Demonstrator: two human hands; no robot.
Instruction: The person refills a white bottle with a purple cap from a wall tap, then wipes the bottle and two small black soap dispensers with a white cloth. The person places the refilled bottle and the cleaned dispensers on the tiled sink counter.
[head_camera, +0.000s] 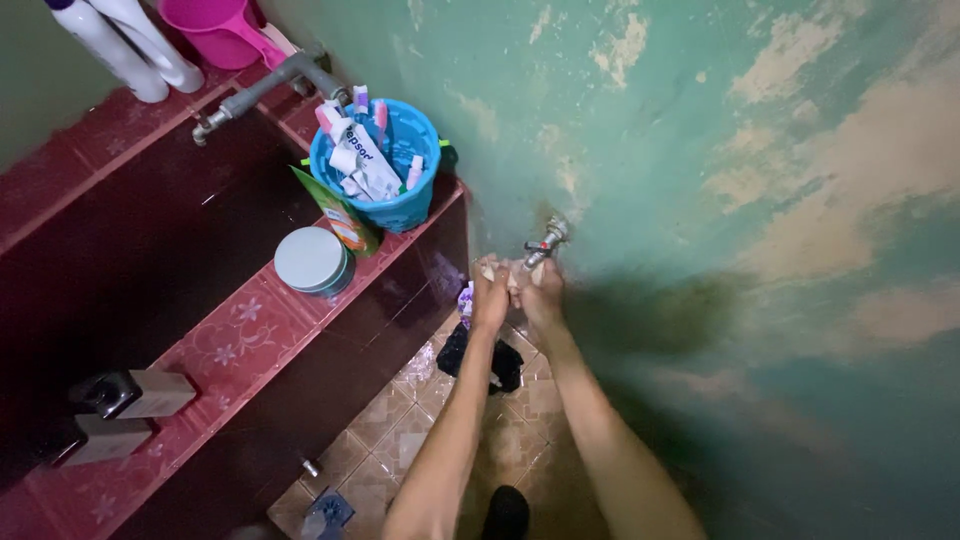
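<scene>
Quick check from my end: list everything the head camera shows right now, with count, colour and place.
Wall tap: 1, metal, on the green wall above the hands.
Bucket: 1, blue, on the ledge corner, holding tubes and toothbrushes.
Round tin: 1, grey lid, on the ledge beside the bucket.
Carton: 1, green and orange, leaning by the bucket.
Pipe tap: 1, grey, over the tank.
Dipper: 1, pink, top edge.
Bottles: 2, white, top left.
Boxes: 2, grey, on the ledge, lower left.
Dark cloth: 1, black, on the tiled floor.
Left hand: at the wall tap.
Right hand: at the wall tap, touching the left.
</scene>
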